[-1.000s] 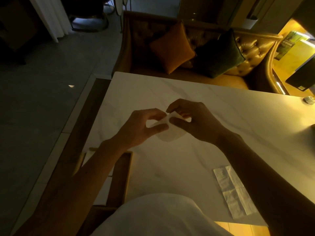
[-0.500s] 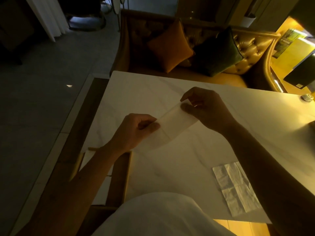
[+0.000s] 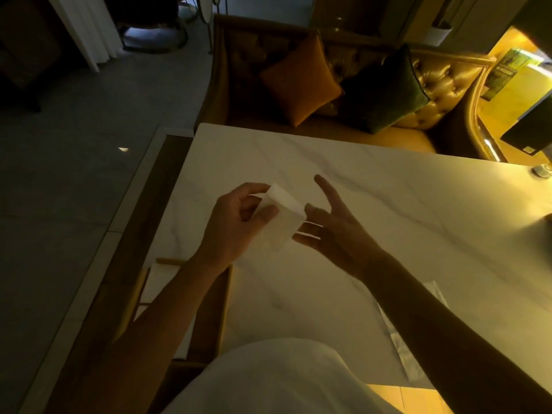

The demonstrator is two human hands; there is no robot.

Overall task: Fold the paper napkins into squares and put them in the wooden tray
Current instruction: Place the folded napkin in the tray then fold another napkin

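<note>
- Head view: left hand (image 3: 236, 222) pinches a folded white napkin (image 3: 279, 218) betw. thumb and fingers, holding it up over the table (image 3: 373, 198), near the middle.
- Napkin hangs slanted; top edge by the left fingertips, lower corner points down toward the near side.
- Right hand (image 3: 334, 231) is spread wide, fingers apart, index pointing up and away; it grips nothing. Fingertips sit just beside the napkin's right edge; can't tell if they touch it.
- Wooden tray (image 3: 222, 309) sits at the table's near-left corner, partly hidden under the left forearm, w/ white napkins (image 3: 155, 282) lying flat inside.
- Another napkin (image 3: 400, 345), unfolded and long, lies flat on the table at near right, partly under the right forearm.
- Bg: sofa (image 3: 442, 82) beyond the table w/ an orange cushion (image 3: 298, 79) and a dark green cushion (image 3: 385, 91) side by side.
</note>
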